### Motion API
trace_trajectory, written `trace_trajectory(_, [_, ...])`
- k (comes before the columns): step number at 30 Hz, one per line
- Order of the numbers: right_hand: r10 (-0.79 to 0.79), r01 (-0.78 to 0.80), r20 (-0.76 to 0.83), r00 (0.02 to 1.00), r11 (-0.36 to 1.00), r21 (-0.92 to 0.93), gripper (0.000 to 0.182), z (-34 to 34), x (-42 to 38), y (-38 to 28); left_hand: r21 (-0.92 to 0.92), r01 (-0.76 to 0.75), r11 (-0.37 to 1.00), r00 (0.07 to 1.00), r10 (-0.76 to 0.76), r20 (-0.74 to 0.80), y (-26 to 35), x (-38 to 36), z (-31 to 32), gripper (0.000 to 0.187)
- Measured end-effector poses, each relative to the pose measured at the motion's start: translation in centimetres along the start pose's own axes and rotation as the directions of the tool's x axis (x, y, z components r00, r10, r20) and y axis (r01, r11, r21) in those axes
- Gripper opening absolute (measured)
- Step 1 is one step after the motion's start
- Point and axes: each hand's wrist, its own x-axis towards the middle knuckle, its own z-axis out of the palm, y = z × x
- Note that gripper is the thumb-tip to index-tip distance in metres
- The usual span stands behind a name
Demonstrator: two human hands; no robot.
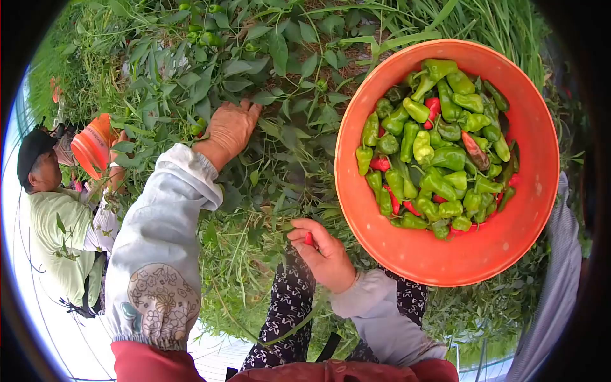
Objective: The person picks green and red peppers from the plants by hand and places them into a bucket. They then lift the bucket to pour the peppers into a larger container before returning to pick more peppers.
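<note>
My left hand [228, 130] reaches into the leafy pepper plants [280, 48], its back to the camera. Leaves hide most of its fingertips. Near it a green pepper [198, 126] hangs among the leaves. Lower down, above my legs, my right hand [321, 253] is closed, and the tip of a small red pepper [309, 238] shows between its fingers. To the right of both hands is an orange bucket [445, 270] with several green peppers [439, 181] and some red ones inside.
At the left a co-worker [60, 216] in a dark cap is beside the plants, near another orange bucket [93, 145]. More green peppers [209, 38] hang at the top. Tall grass [490, 28] grows behind the large bucket.
</note>
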Motion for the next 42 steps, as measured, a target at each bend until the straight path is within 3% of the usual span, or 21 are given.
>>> trace_trajectory(1, [0.005, -0.005, -0.004, 1.000, 1.000, 0.002, 0.033, 0.0, 0.0, -0.2, 0.057, -0.061, 0.997, 0.982, 0.070, -0.177, -1.0, -0.8, 0.6, 0.044])
trace_trajectory(2, [-0.130, 0.121, -0.005, 0.991, 0.932, -0.341, 0.033, 0.0, -0.1, -0.2, 0.163, -0.054, 0.985, 0.991, 0.073, -0.116, -1.8, -1.3, 1.2, 0.043])
trace_trajectory(3, [-0.254, 0.221, 0.041, 0.966, 0.738, -0.638, 0.034, 0.1, -0.3, -0.2, 0.163, -0.064, 0.985, 0.991, 0.082, -0.108, -2.5, -2.1, 1.6, 0.043])
trace_trajectory(5, [-0.257, 0.207, 0.025, 0.966, 0.715, -0.667, 0.034, 0.1, -0.4, -0.4, 0.004, -0.028, 1.000, 0.999, 0.028, -0.022, -3.8, -3.6, 2.0, 0.042])
trace_trajectory(7, [-0.290, 0.226, 0.045, 0.956, 0.628, -0.744, 0.032, 0.0, -0.4, -0.5, -0.104, -0.024, 0.994, 0.998, 0.017, -0.067, -4.6, -4.3, 2.8, 0.040])
trace_trajectory(11, [-0.330, 0.255, 0.046, 0.943, 0.625, -0.738, 0.030, -0.1, -0.2, -0.9, -0.276, 0.040, 0.960, 0.997, -0.059, -0.059, -4.2, -5.1, 2.3, 0.033])
trace_trajectory(12, [-0.315, 0.256, 0.031, 0.949, 0.704, -0.662, 0.030, -0.2, -0.3, -0.8, -0.274, 0.040, 0.961, 0.996, -0.059, -0.060, -3.9, -4.9, 2.1, 0.033])
trace_trajectory(13, [-0.299, 0.256, 0.022, 0.954, 0.774, -0.579, 0.029, -0.2, -0.2, -0.7, -0.409, 0.123, 0.904, 0.989, -0.147, -0.030, -3.7, -4.8, 1.9, 0.032])
trace_trajectory(15, [-0.287, 0.251, 0.023, 0.958, 0.795, -0.552, 0.029, -0.2, -0.3, -0.8, -0.532, 0.208, 0.821, 0.971, -0.237, 0.014, -4.0, -4.4, 2.5, 0.031])
trace_trajectory(17, [-0.270, 0.242, 0.024, 0.962, 0.816, -0.526, 0.028, -0.1, -0.3, -0.7, -0.629, 0.207, 0.750, 0.935, -0.341, -0.098, -4.8, -2.5, 3.5, 0.030])
trace_trajectory(19, [-0.242, 0.215, -0.002, 0.970, 0.866, -0.451, 0.026, -0.1, -0.3, -0.5, -0.571, 0.313, 0.759, 0.922, -0.386, -0.007, -4.8, -1.1, 3.2, 0.029])
trace_trajectory(22, [-0.238, 0.202, -0.043, 0.970, 0.897, -0.394, 0.025, -0.1, -0.3, -0.5, -0.393, 0.250, 0.885, 0.923, -0.341, -0.179, -5.3, 0.4, 4.7, 0.027])
trace_trajectory(25, [-0.230, 0.196, -0.056, 0.971, 0.914, -0.354, 0.025, -0.2, -0.3, -0.3, -0.451, 0.351, 0.821, 0.915, -0.402, -0.019, -6.6, 1.2, 4.4, 0.023])
trace_trajectory(27, [-0.211, 0.179, -0.046, 0.976, 0.909, -0.377, 0.025, -0.1, -0.4, 0.5, -0.343, 0.338, 0.876, 0.936, -0.277, 0.216, -7.1, 1.8, 3.4, 0.021])
trace_trajectory(29, [-0.195, 0.162, -0.043, 0.980, 0.902, -0.400, 0.026, -0.1, -0.3, 0.4, -0.424, 0.349, 0.836, 0.937, -0.322, 0.136, -8.6, 3.9, 8.6, 0.020])
trace_trajectory(31, [-0.204, 0.173, -0.062, 0.977, 0.929, -0.327, 0.026, 0.1, -0.3, -0.3, -0.173, 0.308, 0.936, 0.945, -0.280, 0.166, -9.8, 5.4, 11.9, 0.024])
trace_trajectory(32, [-0.202, 0.168, -0.069, 0.977, 0.929, -0.331, 0.026, 0.0, -0.3, -0.4, -0.347, 0.477, 0.807, 0.877, -0.464, 0.126, -5.8, 3.6, 4.5, 0.017])
trace_trajectory(35, [-0.194, 0.164, -0.082, 0.978, 0.946, -0.281, 0.026, -0.3, -0.2, -0.1, -0.162, 0.443, 0.882, 0.895, -0.426, 0.130, -6.8, 5.8, 7.9, 0.017])
trace_trajectory(37, [-0.170, 0.145, -0.056, 0.984, 0.941, -0.307, 0.025, -0.3, -0.3, 0.1, -0.155, 0.389, 0.908, 0.920, -0.376, 0.107, -7.1, 7.3, 9.6, 0.017])
trace_trajectory(39, [-0.160, 0.135, -0.051, 0.986, 0.936, -0.327, 0.025, -0.4, -0.2, 0.5, -0.155, 0.421, 0.894, 0.900, -0.389, 0.198, -5.3, 7.5, 6.1, 0.018])
trace_trajectory(42, [-0.143, 0.121, -0.059, 0.988, 0.954, -0.276, 0.024, -0.1, -0.2, 0.2, 0.064, 0.312, 0.948, 0.912, -0.318, 0.260, -5.2, 8.9, 9.0, 0.021])
